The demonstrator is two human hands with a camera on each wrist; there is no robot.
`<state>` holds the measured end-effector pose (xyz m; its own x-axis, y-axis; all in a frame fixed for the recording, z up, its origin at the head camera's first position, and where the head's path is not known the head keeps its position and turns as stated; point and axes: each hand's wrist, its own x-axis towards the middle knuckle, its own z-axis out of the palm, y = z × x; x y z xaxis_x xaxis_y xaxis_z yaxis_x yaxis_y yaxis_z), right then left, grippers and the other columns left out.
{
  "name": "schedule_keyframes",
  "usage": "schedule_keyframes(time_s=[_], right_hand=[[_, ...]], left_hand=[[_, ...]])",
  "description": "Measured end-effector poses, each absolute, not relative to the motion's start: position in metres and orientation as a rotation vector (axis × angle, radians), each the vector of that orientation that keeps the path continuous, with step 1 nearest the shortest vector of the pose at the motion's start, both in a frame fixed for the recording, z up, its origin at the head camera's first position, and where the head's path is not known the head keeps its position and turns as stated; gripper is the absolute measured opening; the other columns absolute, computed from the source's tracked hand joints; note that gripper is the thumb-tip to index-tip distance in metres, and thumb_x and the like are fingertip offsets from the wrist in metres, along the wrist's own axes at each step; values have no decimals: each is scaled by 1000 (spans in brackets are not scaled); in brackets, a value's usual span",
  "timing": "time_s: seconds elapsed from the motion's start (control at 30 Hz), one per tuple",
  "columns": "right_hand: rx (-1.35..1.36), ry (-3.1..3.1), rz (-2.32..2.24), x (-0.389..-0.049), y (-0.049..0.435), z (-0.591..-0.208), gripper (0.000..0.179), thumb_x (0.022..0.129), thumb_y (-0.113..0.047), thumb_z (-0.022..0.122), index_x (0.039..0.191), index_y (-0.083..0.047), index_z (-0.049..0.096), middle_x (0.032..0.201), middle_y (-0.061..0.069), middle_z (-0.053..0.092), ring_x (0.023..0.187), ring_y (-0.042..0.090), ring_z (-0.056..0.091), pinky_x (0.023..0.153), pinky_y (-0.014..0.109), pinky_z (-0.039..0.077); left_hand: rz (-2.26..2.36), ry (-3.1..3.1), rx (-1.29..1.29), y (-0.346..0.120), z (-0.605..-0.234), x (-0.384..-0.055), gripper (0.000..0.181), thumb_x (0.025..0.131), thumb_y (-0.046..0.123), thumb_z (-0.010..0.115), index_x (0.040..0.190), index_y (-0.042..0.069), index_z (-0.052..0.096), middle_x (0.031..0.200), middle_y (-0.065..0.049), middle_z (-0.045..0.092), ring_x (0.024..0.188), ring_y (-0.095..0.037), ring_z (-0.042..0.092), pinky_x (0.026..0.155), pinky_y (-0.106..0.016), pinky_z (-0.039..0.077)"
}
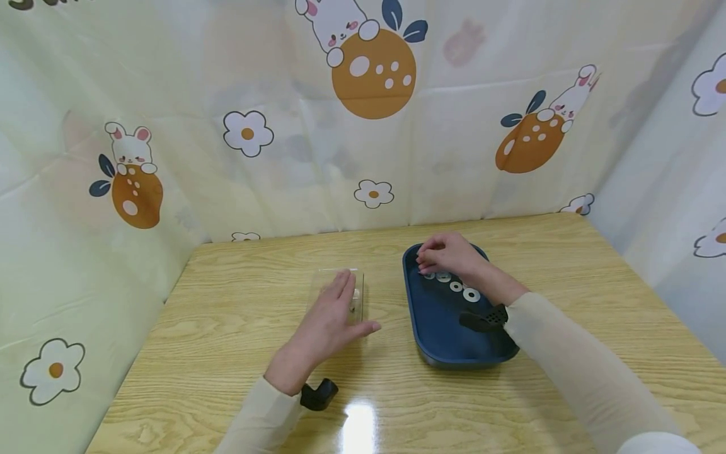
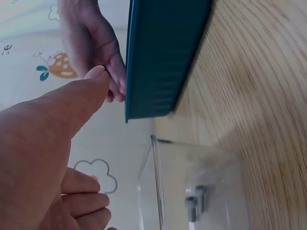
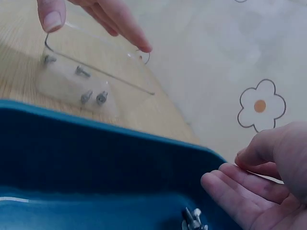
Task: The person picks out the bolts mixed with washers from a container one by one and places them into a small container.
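Observation:
My left hand point(image 1: 326, 318) hovers over a clear plastic box point(image 1: 358, 315), its fingers extended and thumb spread to the side. Inside the box point(image 2: 223, 167) lie several grey bolts point(image 2: 192, 207), better seen in the right wrist view. My right hand point(image 1: 450, 257) is over the far end of a dark blue tray point(image 1: 431, 334). In the right wrist view its fingers point(image 3: 230, 191) are gently bent at the tray's rim, with nothing visible between them and the thumb. Small metal pieces point(image 3: 194, 220) lie in the tray corner below. Several silver washers point(image 1: 471, 294) lie in the tray near that wrist.
The box and the tray stand side by side on a wood-grain table point(image 1: 238, 328), with a strip of tabletop between them. A patterned curtain point(image 1: 295, 189) hangs along the table's back edge and continues at both sides.

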<state>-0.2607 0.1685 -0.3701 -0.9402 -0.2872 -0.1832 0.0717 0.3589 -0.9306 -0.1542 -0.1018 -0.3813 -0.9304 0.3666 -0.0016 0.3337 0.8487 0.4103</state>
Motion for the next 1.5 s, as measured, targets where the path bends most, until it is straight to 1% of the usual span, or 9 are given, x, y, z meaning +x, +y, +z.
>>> schedule_keyframes(time_s=[0.1, 0.3, 0.53, 0.8, 0.97, 1.23, 1.33, 1.4, 1.5], right_hand=[[-181, 2349, -1572, -260, 171, -373, 30, 102, -7, 51, 121, 15, 58, 117, 34, 62, 96, 33, 72, 94, 48, 56], [-153, 2388, -1513, -260, 174, -381, 31, 103, -9, 50, 122, 14, 59, 119, 34, 62, 102, 36, 70, 96, 48, 55], [-169, 2443, -1426, -261, 174, -390, 31, 102, -10, 49, 123, 11, 60, 121, 31, 63, 109, 39, 67, 96, 46, 55], [-164, 2550, -1278, -261, 176, -397, 33, 102, -13, 50, 124, 7, 63, 122, 26, 65, 108, 35, 69, 94, 44, 57], [-157, 2569, -1252, -261, 176, -400, 33, 101, -14, 51, 124, 6, 64, 124, 26, 65, 107, 35, 69, 92, 43, 57], [-205, 2586, -1245, -260, 170, -402, 32, 99, -12, 53, 120, 8, 66, 117, 26, 68, 102, 34, 71, 90, 42, 58], [-217, 2579, -1245, -259, 168, -401, 32, 100, -12, 52, 121, 8, 65, 118, 26, 67, 102, 34, 71, 90, 42, 58], [-198, 2597, -1239, -258, 168, -399, 31, 101, -13, 52, 122, 6, 65, 119, 25, 67, 101, 33, 71, 86, 40, 59], [-198, 2659, -1199, -259, 168, -396, 33, 101, -14, 50, 123, 4, 65, 116, 24, 68, 95, 31, 71, 75, 34, 57]], left_hand=[[610, 2938, 573, -97, -381, -155, 105, 88, 63, 63, 159, 4, 13, 168, -11, 10, 155, -24, 11, 125, -43, 21], [636, 2912, 612, -87, -380, -156, 103, 88, 61, 65, 158, 2, 16, 167, -11, 11, 155, -25, 12, 124, -42, 24], [634, 2883, 638, -75, -380, -155, 104, 87, 62, 65, 159, 4, 16, 168, -9, 10, 155, -24, 10, 124, -41, 24], [582, 2874, 698, -59, -383, -152, 105, 85, 65, 64, 158, 4, 18, 167, -12, 16, 154, -24, 16, 123, -40, 27], [581, 2856, 726, -52, -386, -150, 107, 84, 68, 63, 158, 6, 18, 167, -11, 16, 154, -24, 16, 122, -40, 28], [575, 2819, 766, -44, -390, -147, 109, 84, 70, 60, 159, 5, 16, 167, -11, 15, 154, -24, 16, 123, -39, 28], [576, 2808, 783, -41, -393, -147, 109, 84, 70, 60, 159, 4, 16, 166, -12, 16, 154, -24, 17, 123, -38, 28], [566, 2812, 798, -40, -394, -146, 108, 84, 70, 60, 158, 4, 17, 166, -13, 17, 154, -24, 18, 122, -38, 28], [545, 2821, 815, -40, -395, -146, 107, 85, 70, 59, 158, 3, 18, 166, -14, 19, 154, -24, 19, 122, -38, 29]])
